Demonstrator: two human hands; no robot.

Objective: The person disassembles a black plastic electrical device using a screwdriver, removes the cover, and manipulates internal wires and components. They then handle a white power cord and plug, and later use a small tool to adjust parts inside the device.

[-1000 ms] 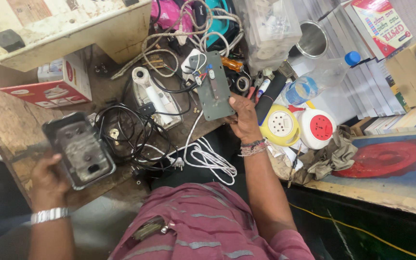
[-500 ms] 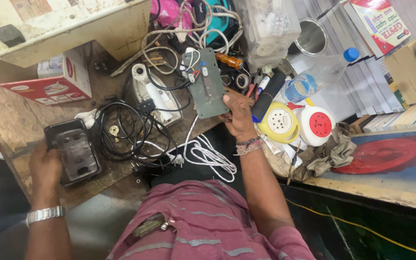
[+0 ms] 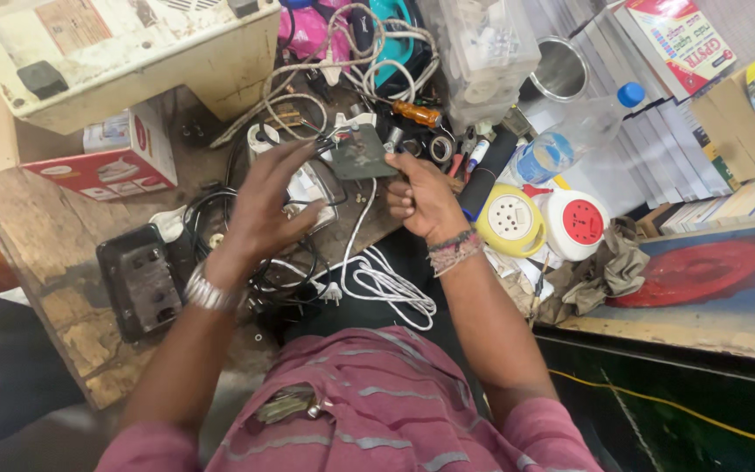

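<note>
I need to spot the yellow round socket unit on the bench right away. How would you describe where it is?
Start at the wooden bench and go to the right hand, which holds a grey circuit board. Just right of that wrist sits the yellow round socket unit, touching a white one with a red face. Only it has a yellow rim and white socket face.

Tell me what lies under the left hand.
Under the left hand lies a white socket unit wrapped in black cables on the wooden bench. The hand covers most of that unit. The right hand holds a grey plate.
</note>
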